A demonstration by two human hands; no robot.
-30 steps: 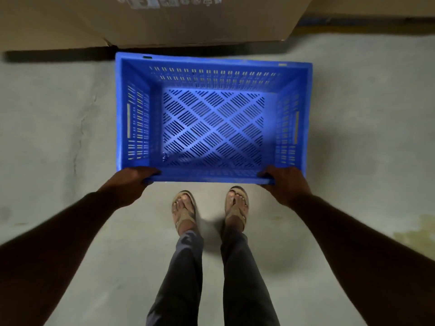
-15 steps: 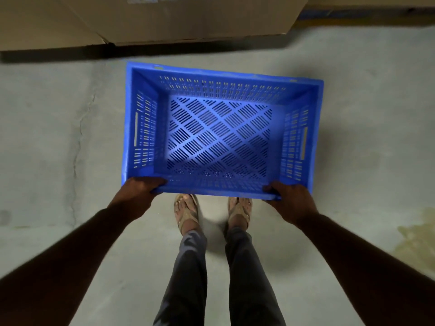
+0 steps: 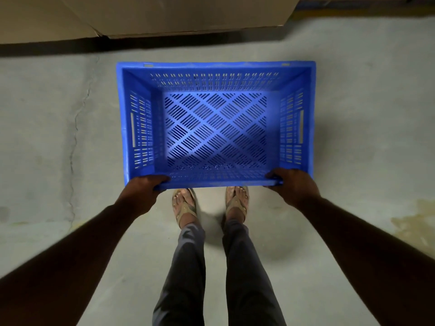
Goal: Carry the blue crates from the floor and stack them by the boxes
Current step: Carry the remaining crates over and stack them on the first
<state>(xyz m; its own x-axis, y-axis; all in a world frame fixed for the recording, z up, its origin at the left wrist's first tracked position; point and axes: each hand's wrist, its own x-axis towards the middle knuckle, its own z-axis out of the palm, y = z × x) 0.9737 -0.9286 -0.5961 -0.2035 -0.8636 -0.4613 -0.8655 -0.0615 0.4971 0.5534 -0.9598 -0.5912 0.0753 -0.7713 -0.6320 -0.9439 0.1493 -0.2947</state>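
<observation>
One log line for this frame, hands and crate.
left hand: grips near rim | right hand: grips near rim | blue crate: empty, upright | cardboard boxes: beyond

cardboard boxes cut off by top edge; both forearms and legs cropped at frame bottom

A rectangular blue plastic crate with an open top sits level in mid-view, its long sides running from 9 o'clock to 3 o'clock. Its floor is a lattice of diagonal slotted diamonds, and all four walls are pierced with rows of short slots. A long handle slot shows in each short wall, at 9 and 3 o'clock. Large brown cardboard boxes stand at 12 o'clock, apart from the crate's far rim.
</observation>
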